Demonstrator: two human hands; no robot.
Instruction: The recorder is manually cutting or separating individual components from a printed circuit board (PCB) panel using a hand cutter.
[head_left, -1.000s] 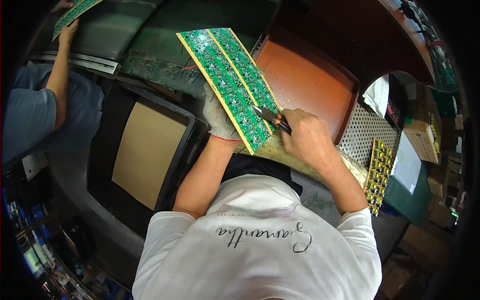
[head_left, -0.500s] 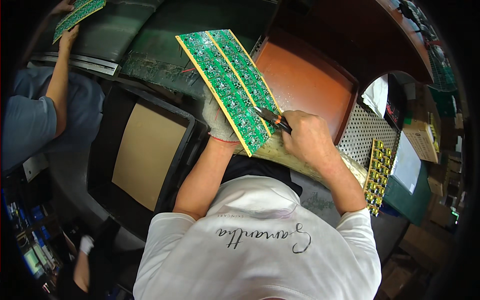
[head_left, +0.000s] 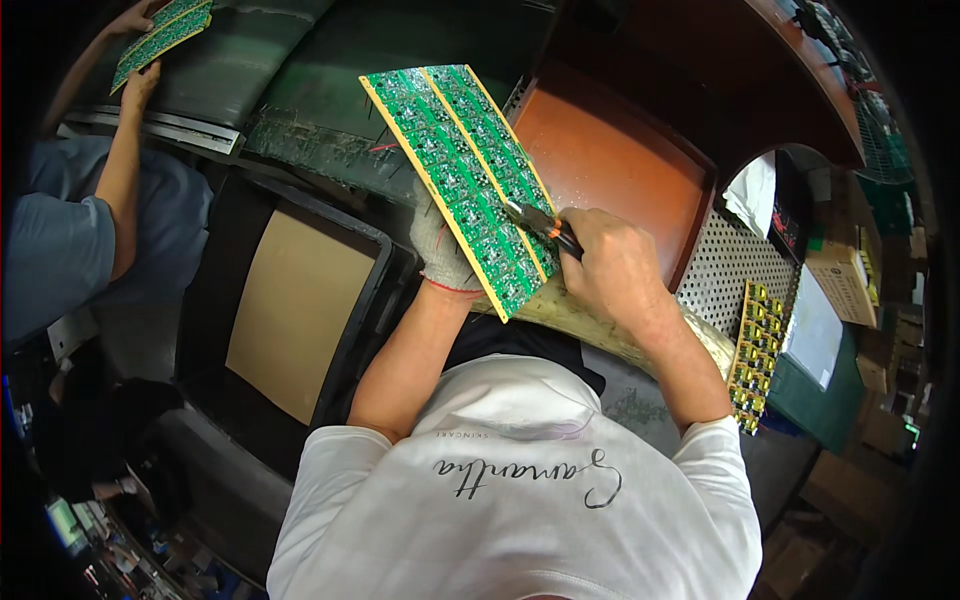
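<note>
A green circuit board panel [head_left: 440, 150] with yellow edge strips is held up, tilted, in front of me. My left hand [head_left: 443, 255], in a pale knit glove with a red cuff, grips it from behind; most of its fingers are hidden by the panel. Wrapped round black and orange cutting pliers [head_left: 540, 225] is my bare right hand [head_left: 612, 258]. The pliers' jaws lie against the panel's face, near the middle yellow strip in its lower half. Thin dark leads stick out past the panel's left edge.
An orange-brown tray [head_left: 610, 150] lies beyond my right hand, beside a perforated metal surface [head_left: 745, 240]. Another board with yellow parts [head_left: 757, 350] sits at right. At left stands a black bin [head_left: 215, 330] with cardboard [head_left: 295, 310] inside. A co-worker [head_left: 110, 210] holds a similar panel [head_left: 160, 40].
The panel has shifted slightly right and down with my left hand. The pliers have moved slightly up along the panel. At the lower left, another person's arm has moved.
</note>
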